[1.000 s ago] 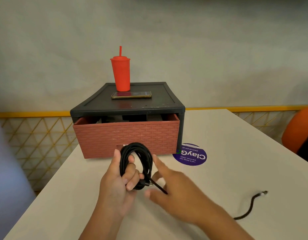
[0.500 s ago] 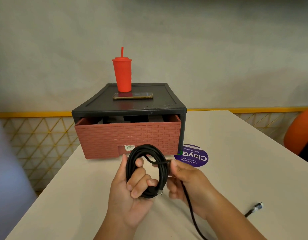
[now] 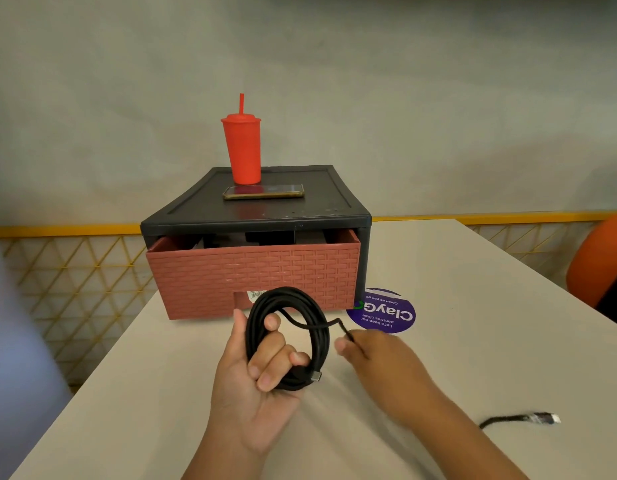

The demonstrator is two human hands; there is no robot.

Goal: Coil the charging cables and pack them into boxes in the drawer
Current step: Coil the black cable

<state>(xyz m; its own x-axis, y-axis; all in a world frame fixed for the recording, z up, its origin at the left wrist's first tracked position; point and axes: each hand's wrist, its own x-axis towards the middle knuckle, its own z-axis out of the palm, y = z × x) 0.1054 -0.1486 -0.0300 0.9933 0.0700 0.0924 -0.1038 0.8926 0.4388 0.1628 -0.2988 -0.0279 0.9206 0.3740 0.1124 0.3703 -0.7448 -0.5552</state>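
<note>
My left hand (image 3: 262, 375) grips a round coil of black charging cable (image 3: 314, 327), fingers curled through the loop, with a silver plug showing at the coil's lower right. My right hand (image 3: 380, 362) pinches the loose strand that crosses the coil's top. The cable's free end (image 3: 529, 418) with its plug lies on the white table (image 3: 456, 278) to the right. Behind the coil stands a black drawer unit (image 3: 265, 213). Its brick-red woven drawer (image 3: 251, 271) is pulled out slightly, and dark boxes (image 3: 265, 237) show inside.
A red tumbler with a straw (image 3: 243, 150) and a phone (image 3: 263, 191) sit on top of the drawer unit. A purple round sticker (image 3: 383, 311) lies on the table beside it. An orange chair (image 3: 601, 258) is at the right edge. A yellow lattice railing (image 3: 75, 271) runs behind.
My right hand took hold of the loose strand, wound it over the coil's top and pulled it to the right. The free end on the table slid closer.
</note>
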